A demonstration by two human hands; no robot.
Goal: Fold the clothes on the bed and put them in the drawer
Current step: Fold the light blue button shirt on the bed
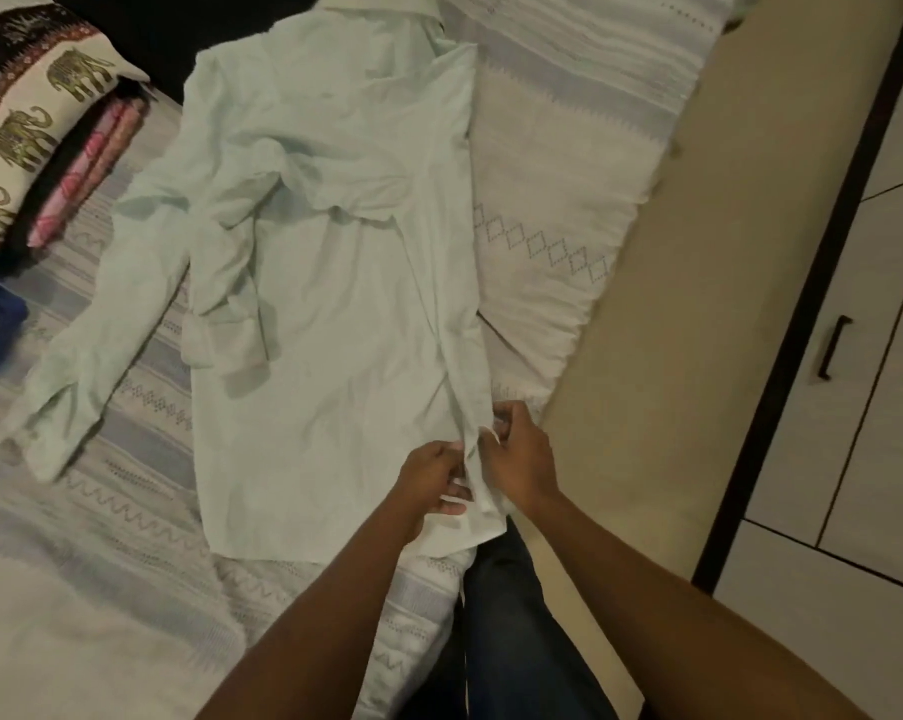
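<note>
– Across the middle of our view spreads the bed (143,511), its pale striped cover running from near left to far right.
– On it we see the shirt (335,304), pale and long-sleeved, lying flat with the collar far from us and the hem near.
– One sleeve stretches out left over the cover. The other lies folded across the chest.
– At the right, past the bed's edge, we have a white cabinet (854,407) with dark handles.
– Far left sits an elephant-print pillow (28,111), with a pink folded cloth (96,168) just beside it on the right.
– And our hands?
– Our left hand (434,478) and right hand (517,459) are close together at the shirt's near right edge.
– Both have curled fingers, pinching the strip of fabric along that edge just above the hem.
</note>
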